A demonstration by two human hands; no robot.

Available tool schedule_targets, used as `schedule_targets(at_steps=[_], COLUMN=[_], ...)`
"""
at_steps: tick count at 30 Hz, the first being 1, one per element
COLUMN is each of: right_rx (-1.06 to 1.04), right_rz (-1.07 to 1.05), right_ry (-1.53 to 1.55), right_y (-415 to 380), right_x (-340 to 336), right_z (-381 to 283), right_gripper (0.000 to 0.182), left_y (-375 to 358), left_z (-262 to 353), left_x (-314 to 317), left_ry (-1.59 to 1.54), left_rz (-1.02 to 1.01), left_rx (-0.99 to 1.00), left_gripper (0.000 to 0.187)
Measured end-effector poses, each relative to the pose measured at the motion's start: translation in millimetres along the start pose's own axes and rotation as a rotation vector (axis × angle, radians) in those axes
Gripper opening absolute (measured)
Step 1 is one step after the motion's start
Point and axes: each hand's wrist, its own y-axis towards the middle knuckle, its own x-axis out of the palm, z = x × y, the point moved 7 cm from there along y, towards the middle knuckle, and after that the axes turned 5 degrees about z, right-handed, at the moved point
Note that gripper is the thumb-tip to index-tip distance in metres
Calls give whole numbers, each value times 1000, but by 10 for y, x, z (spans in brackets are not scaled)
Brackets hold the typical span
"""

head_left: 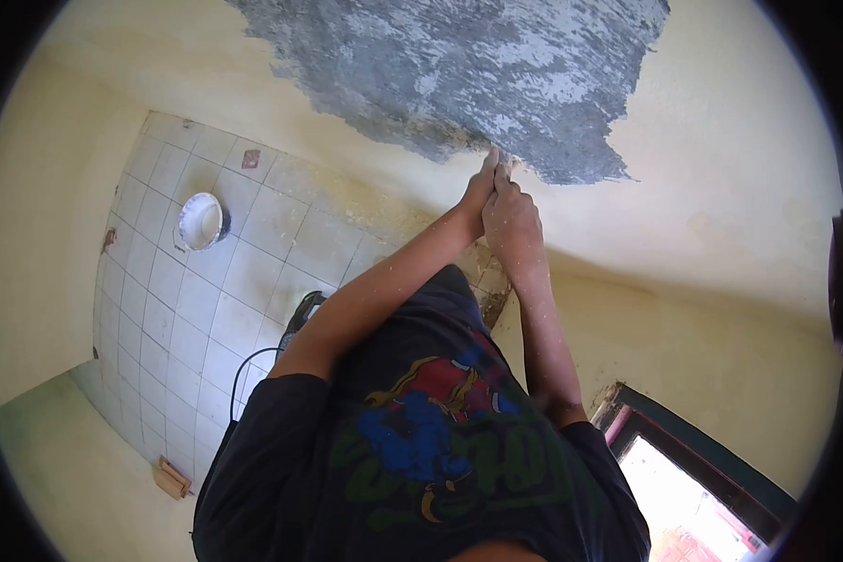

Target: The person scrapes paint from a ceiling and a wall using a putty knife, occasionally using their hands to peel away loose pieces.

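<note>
Both my hands meet at the lower edge of a rough grey patch (478, 75) on the cream wall (702, 225). My left hand (479, 195) and my right hand (513, 223) are closed and pressed close together, fingers pointing up toward the grey surface. Whatever they grip is hidden by the fingers and too small to name. Pale specks cling to the right hand and forearm. Around the grey patch the cream coating has a ragged border.
On the tiled floor (239, 272) at left stands a white-lined bucket (201, 223). A small brown wooden piece (171, 479) lies farther along the floor. A dark cable (237, 379) runs beside my body. At lower right is a dark-framed opening (693, 468) with bright light.
</note>
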Motion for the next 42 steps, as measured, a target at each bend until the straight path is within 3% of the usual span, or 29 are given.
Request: schedule_targets(at_steps=[4,7,9,10,12,15,19,21,25,27,30,31,33,36,39,42], right_rx=[-20,63,46,47,104,71,78,90,83,151,96,111,81,83,115,88], right_rz=[33,-88,-21,-18,45,-14,63,-67,68,-77,88,83,-143,14,28,19], right_ry=[51,32,-5,-7,51,68,138,26,112,74,180,181,37,161,168,169], right_y=[19,11,5,-15,-30,-12,-14,54,6,20,-143,-86,20,-91,-90,-135], right_x=[-119,58,-8,-28,-98,-97,-261,-130,-308,-164,-441,-395,-131,-283,-357,-232], right_z=[-77,2,-83,-93,-70,-32,-99,-40,-93,32,-15,31,132,-46,-119,-111], right_gripper=[36,36,37,37,37,39,40,40,38,38,37,37,38,38,38,38], left_y=[33,49,-6,-36,-43,-95,-140,-147,-119,-107,-374,-328,-150,-63,-185,-175], left_z=[30,-38,43,49,63,43,153,163,134,55,188,188,47,19,213,111], left_x=[-41,-140,-30,54,108,127,226,207,235,166,502,498,286,227,361,197], left_ry=[21,24,32,32,60,87,182,158,230,101,262,240,158,118,286,115], left_rz=[59,98,-92,-95,40,32,110,163,53,158,94,119,133,67,63,31], left_rx=[-11,-65,-108,-108,-62,-79,-58,-57,-85,-57,-6,17,-76,-151,1,-153], left_gripper=[61,65,66,66,72,73,71,70,71,73,73,71,71,72,73,73])
